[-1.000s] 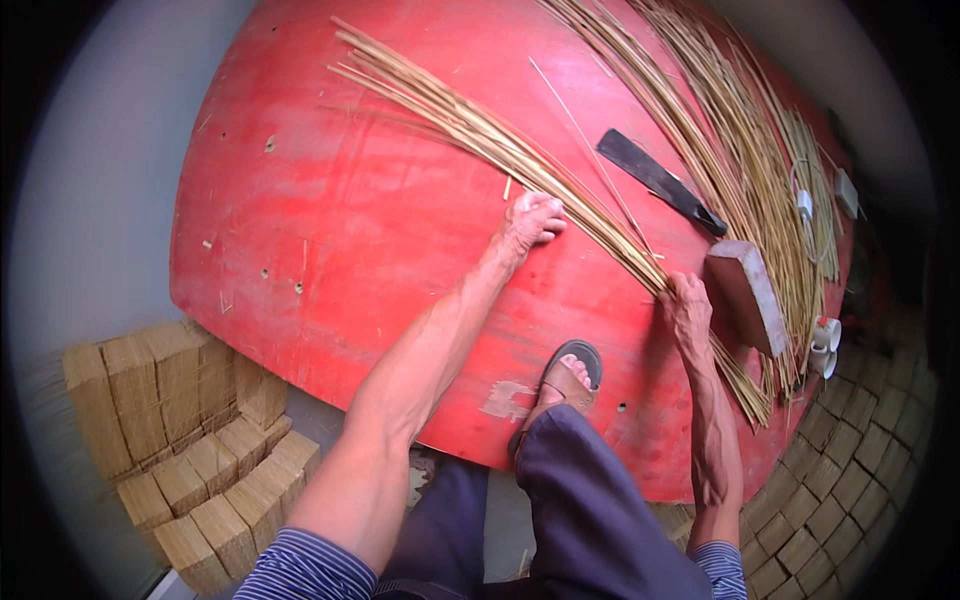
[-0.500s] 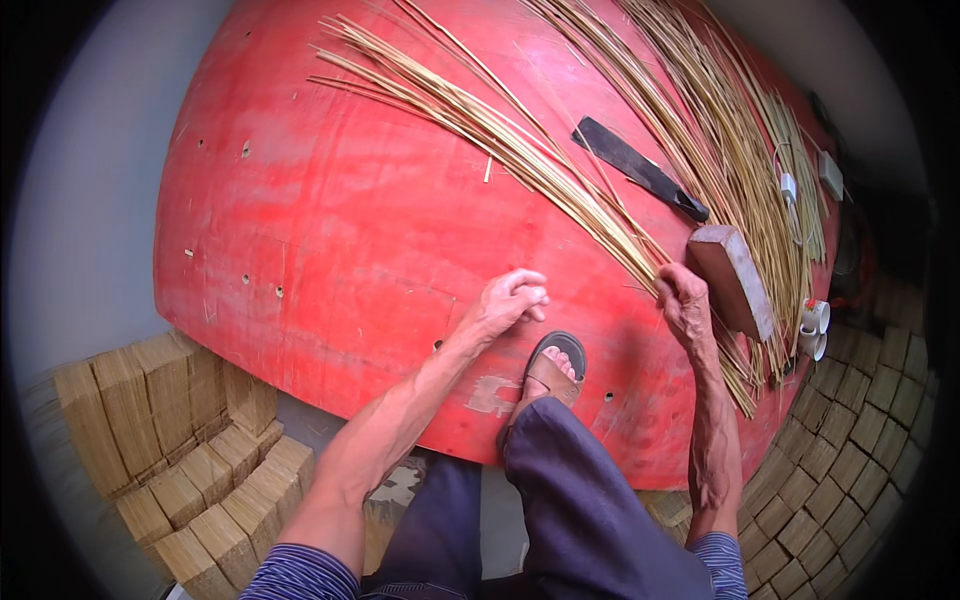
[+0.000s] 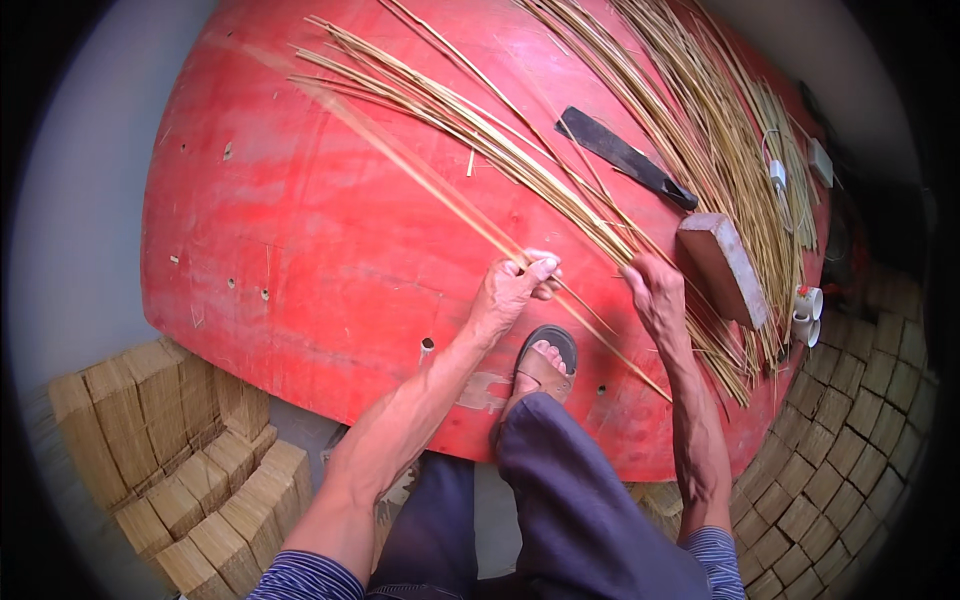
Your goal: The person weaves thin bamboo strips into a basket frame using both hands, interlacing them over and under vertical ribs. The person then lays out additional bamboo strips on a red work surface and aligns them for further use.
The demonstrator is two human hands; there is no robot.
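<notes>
My left hand, closed, pinches a couple of thin straw-coloured strips that look like split bamboo or reed. They slant over the board, blurred on the far side, and their near ends stick out toward the right. Beside it, my right hand has its fingers curled together at the near end of a loose bundle of similar strips. Whether it grips a strip is hidden. Both hands are above a red board. My sandalled foot stands on the board's near edge.
A dark flat blade and a reddish brick lie to the right of the bundle. The brick sits on a larger heap of strips. White cups are at the right edge. Stacked tan blocks stand at lower left.
My left hand, free of strips before, now holds a couple of strips across the board. My right hand has shifted slightly left. The view has moved a little.
</notes>
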